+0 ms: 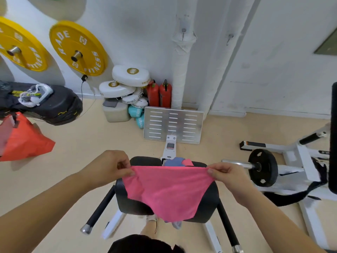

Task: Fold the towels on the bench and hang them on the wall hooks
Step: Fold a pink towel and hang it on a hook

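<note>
Both hands pinch a pink towel above the bench.
Left hand (pixel 111 166) and right hand (pixel 225 173) grip the thin pink cloth towel's (pixel 168 191) top corners over the black padded bench (pixel 207 203); beige floor (pixel 87 143) lies open on the left.

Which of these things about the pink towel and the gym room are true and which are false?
1. Both hands hold the pink towel by its top corners. True: left hand, right hand.
2. The towel is folded into a small square. False: it hangs open in one spread sheet.
3. More cloths lie on the bench behind it. True.
4. The wall plates are green. False: they are yellow.
5. The fire extinguishers are blue. False: red.
</note>
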